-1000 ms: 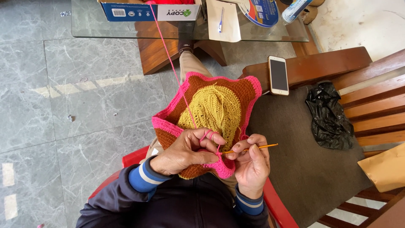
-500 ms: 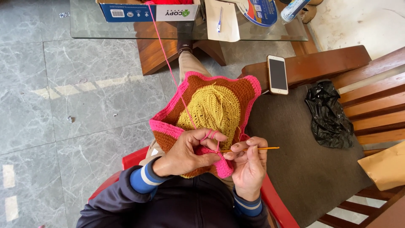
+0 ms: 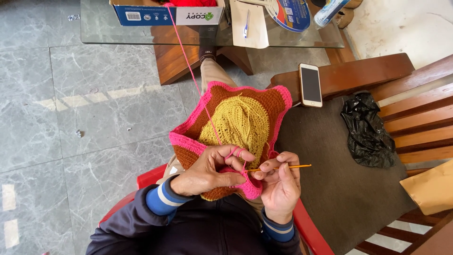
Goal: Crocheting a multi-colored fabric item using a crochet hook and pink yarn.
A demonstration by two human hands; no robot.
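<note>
A crocheted square (image 3: 236,123) lies on my lap: yellow centre, brown ring, pink border. My left hand (image 3: 212,172) grips its near pink edge, with pink yarn (image 3: 188,66) looped over the fingers. The strand runs up to a cardboard box (image 3: 167,12) on the glass table. My right hand (image 3: 279,186) pinches a thin orange crochet hook (image 3: 283,167) whose tip meets the pink edge between both hands.
A glass-topped table (image 3: 94,28) stands ahead with papers, a pen and a bottle. To my right, a wooden sofa (image 3: 406,123) with a brown cushion carries a phone (image 3: 310,85) on its armrest, a black plastic bag (image 3: 368,130) and a tan envelope (image 3: 432,189). I sit on a red chair (image 3: 151,177).
Both hands keep working the pink edge with small finger shifts. The hook stays nearly level and the crocheted square has barely moved.
</note>
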